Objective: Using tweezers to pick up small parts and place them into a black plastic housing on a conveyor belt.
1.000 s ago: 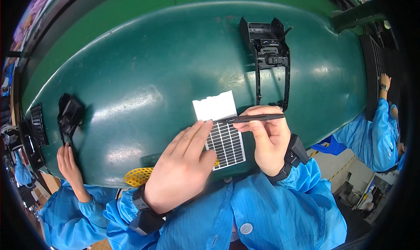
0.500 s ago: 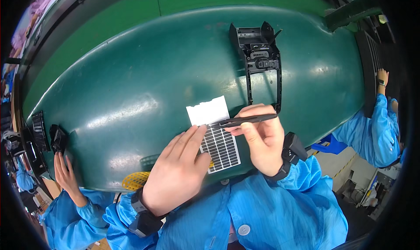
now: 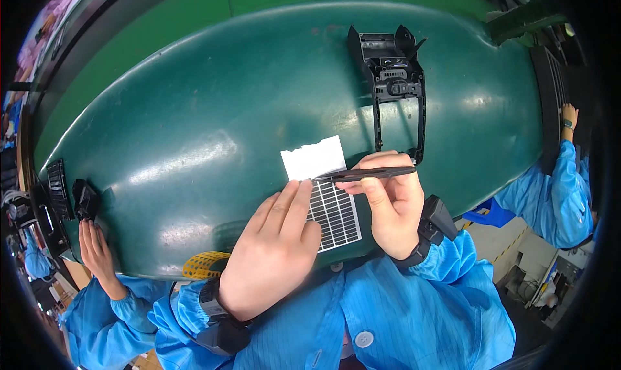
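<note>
A sheet of small black stickers on white backing lies on the green tabletop, its blank white upper part torn unevenly at the far edge. My left hand rests flat across the sheet's left side, fingers stretched out and fingertips close to the top sticker row. Held in my right hand, a pair of black tweezers points left. Their tips are at that top row, near my left fingertips; whether a sticker is between them I cannot tell.
Beyond my right hand stands a black plastic frame-like housing. A yellow perforated strip lies by my left wrist. At far left a co-worker's hand touches a small black part; another person's arm is at far right.
The whole view has shifted a little, moving the sheet and housing up and right. My left hand has slid slightly right over the sheet, covering a yellow spot. The tweezers stay at the top row.
</note>
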`<state>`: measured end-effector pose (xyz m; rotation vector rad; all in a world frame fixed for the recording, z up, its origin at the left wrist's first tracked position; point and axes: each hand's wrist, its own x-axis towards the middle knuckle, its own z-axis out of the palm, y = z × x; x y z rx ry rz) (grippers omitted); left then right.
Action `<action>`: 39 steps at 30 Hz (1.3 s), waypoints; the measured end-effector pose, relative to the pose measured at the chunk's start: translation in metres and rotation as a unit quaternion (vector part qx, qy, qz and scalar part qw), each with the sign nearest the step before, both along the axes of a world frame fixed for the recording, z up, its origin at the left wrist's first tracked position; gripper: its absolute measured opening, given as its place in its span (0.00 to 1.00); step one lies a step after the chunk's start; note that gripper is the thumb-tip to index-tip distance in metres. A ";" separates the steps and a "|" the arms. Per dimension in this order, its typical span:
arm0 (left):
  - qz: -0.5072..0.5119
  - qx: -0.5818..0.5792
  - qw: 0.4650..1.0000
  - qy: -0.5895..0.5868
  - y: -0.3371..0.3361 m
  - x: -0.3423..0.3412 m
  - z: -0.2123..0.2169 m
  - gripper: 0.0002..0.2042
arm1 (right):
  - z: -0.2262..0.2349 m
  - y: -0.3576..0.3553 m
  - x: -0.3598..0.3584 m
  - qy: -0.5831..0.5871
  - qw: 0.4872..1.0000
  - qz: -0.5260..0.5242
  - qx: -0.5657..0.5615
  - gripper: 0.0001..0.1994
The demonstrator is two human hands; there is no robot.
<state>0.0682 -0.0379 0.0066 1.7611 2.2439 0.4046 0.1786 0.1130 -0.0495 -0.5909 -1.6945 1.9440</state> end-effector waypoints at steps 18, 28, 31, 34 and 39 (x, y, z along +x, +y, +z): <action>-0.011 0.006 1.000 0.019 0.002 0.001 0.000 0.05 | 0.004 0.008 0.004 0.060 0.998 0.007 -0.010 0.07; -0.004 0.077 0.970 -0.231 0.028 -0.022 0.031 0.08 | 0.053 0.116 -0.006 0.029 0.991 -0.049 0.118 0.11; -0.036 0.162 0.964 -0.205 0.052 -0.023 0.025 0.09 | 0.050 0.119 -0.022 0.032 0.994 -0.014 0.108 0.11; -0.008 0.182 0.972 -0.146 0.072 -0.024 -0.003 0.09 | 0.035 0.118 -0.026 0.049 0.996 0.005 0.080 0.12; -0.007 0.194 0.963 -0.189 0.080 -0.026 -0.023 0.09 | 0.031 0.120 -0.028 0.049 0.996 0.016 0.076 0.11</action>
